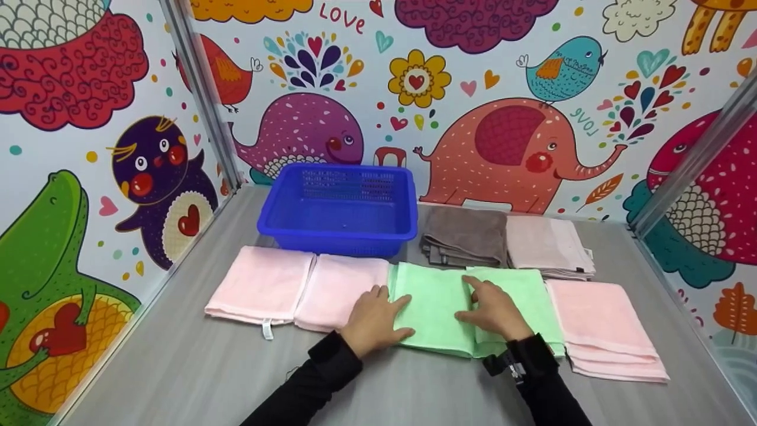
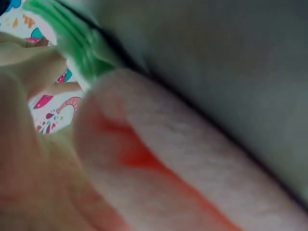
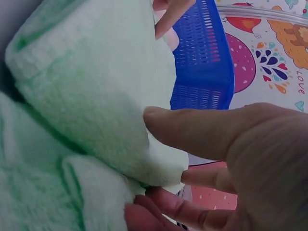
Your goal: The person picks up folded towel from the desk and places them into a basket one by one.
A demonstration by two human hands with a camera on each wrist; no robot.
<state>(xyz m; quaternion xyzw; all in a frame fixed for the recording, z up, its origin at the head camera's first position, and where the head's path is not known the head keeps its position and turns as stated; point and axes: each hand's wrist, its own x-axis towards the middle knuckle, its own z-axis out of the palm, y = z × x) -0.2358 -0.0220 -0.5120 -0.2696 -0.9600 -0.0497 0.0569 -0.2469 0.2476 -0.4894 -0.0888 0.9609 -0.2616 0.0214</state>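
Note:
A folded green towel [image 1: 434, 307] lies flat between my two hands, and a second folded green towel [image 1: 523, 296] adjoins it on the right. My left hand [image 1: 372, 319] rests with spread fingers at the first green towel's left edge, partly over a folded pink towel [image 1: 349, 284]. Along the right edge of that same green towel, my right hand [image 1: 497, 307] touches the cloth, index finger extended and thumb apart from it. In the right wrist view the thumb [image 3: 178, 127] lies against the green cloth [image 3: 101, 91]. Pink folds close to the camera fill much of the left wrist view.
A blue plastic basket [image 1: 340, 231] stands behind the towels. More folded pink towels lie at the far left [image 1: 260, 281] and far right [image 1: 609, 322]. At the back right are brown towels [image 1: 464, 234] and a pale pinkish stack [image 1: 547, 245]. Printed walls [image 1: 502, 77] enclose the grey table [image 1: 177, 367].

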